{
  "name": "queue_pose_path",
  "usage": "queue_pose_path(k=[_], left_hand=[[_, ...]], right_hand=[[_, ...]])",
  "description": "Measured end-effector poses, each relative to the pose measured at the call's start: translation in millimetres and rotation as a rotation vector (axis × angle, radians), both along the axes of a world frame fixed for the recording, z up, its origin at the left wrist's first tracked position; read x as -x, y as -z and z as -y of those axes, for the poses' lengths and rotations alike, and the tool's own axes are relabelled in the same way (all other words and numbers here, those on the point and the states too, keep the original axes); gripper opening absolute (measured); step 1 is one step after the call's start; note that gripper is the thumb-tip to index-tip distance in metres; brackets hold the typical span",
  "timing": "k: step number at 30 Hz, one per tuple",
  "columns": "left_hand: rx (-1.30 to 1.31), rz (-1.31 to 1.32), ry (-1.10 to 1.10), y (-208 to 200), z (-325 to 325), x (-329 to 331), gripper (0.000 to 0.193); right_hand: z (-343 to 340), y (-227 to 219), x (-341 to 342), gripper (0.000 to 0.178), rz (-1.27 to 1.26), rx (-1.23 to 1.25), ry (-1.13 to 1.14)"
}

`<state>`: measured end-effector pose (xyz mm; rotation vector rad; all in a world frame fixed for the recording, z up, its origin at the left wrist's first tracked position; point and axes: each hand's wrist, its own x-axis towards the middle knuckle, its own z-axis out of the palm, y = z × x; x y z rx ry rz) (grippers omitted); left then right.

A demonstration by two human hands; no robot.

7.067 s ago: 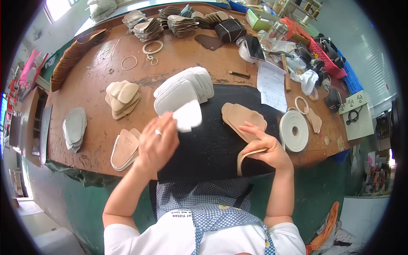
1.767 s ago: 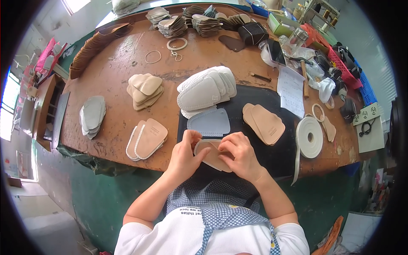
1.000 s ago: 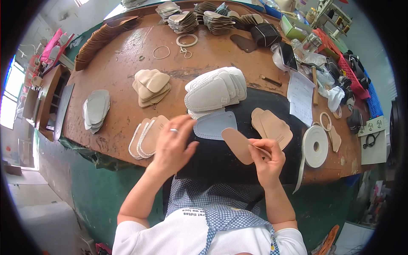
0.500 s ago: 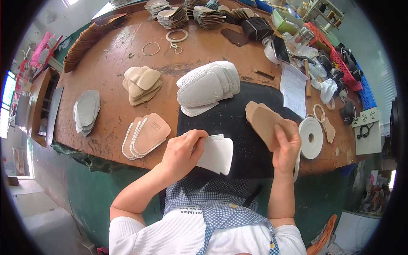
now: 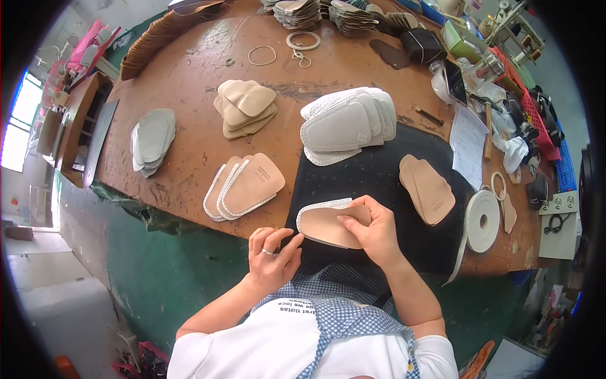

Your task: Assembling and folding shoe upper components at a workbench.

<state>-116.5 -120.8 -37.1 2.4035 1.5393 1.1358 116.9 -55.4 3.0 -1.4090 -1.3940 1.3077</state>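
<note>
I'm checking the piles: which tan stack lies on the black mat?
The tan stack between the right hand and the white roll; the white-edged tan stack and the cream stack lie on the brown tabletop instead.

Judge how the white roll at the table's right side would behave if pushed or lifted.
Pushed, the white roll would probably slide rather than roll, since it lies flat on the brown table. Tipping seems unlikely with its broad face down. Lifted, it may unwind somewhat: a loose strip trails from it.
</note>
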Motion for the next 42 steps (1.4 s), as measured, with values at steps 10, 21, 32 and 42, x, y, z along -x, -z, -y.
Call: queue_pose_path(k=[10,21,32,42], left_hand=[[0.105,-0.124,0.138,-15,-5,5,0.038],[0.193,-0.188,0.323,-46,-44,-46,0.084],[0.259,0.104,0.252,-44,-59,-37,0.074],[0.386,0.643,-0.508,-37,-86,92,0.029]], right_hand=[[1,-5,-5,0.02,0.098,-0.035,0.017],[0,-7,-24,0.032,0.273,-0.075,0.078],[17,7,-19,0.029,0.265,-0.696,0.055],[-22,-27,-105,0.025,0.786,-0.673,0.418]])
